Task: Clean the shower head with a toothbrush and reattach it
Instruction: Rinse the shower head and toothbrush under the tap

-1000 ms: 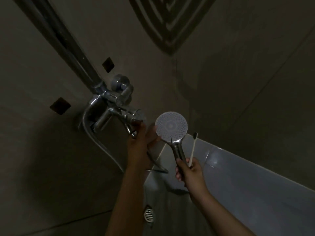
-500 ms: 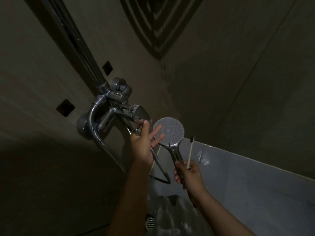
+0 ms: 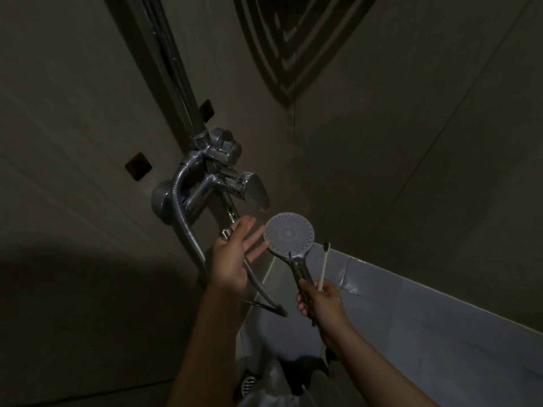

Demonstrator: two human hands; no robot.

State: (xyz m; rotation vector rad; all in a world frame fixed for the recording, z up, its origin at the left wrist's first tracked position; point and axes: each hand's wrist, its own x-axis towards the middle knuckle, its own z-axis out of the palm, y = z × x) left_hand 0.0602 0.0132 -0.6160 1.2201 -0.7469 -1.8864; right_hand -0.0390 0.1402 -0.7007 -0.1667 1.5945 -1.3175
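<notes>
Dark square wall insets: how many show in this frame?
2. The lower dark square sits left of the tap; the upper dark square is just right of the riser pipe. Others may be hidden behind them.

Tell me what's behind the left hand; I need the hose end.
The hose runs behind the left hand, its metal end showing at the knuckles. The stretch between is covered.

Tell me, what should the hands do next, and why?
Probably the left hand, open beside the shower head, should take the toothbrush. The right hand grips both the head's handle and the brush, so the bristles cannot reach the spray face yet.
</notes>
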